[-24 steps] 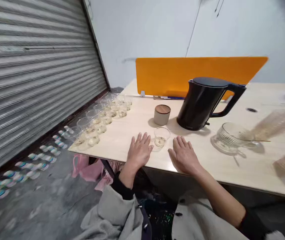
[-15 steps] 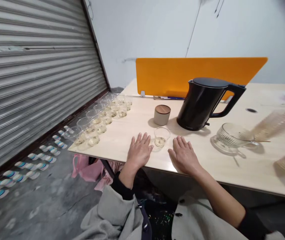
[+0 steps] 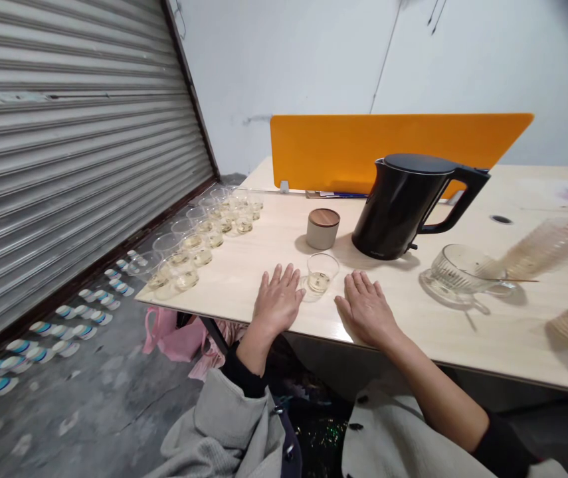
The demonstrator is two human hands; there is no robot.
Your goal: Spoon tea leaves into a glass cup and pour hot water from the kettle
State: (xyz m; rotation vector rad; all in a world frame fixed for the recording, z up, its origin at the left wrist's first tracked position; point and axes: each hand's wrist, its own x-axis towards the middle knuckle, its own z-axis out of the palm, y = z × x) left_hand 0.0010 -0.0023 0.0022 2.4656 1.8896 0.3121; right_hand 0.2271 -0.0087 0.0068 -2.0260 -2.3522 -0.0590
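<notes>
My left hand (image 3: 278, 299) lies flat on the light wooden table (image 3: 463, 332), fingers stretched out, holding nothing. My right hand (image 3: 366, 307) also rests flat and open on the table near its front edge. Between them stands a small clear glass cup (image 3: 321, 272) with a little pale liquid at the bottom; neither hand touches it. Just behind the cup sit a grey jar with a wooden lid (image 3: 323, 228) and a black electric kettle (image 3: 406, 204).
Several small glass cups with pale liquid (image 3: 198, 236) stand in rows at the table's left end. A ribbed glass pitcher (image 3: 463, 273) and stacked clear cups (image 3: 553, 242) lie to the right. An orange divider (image 3: 388, 146) stands behind. A roller shutter (image 3: 64, 146) is at left.
</notes>
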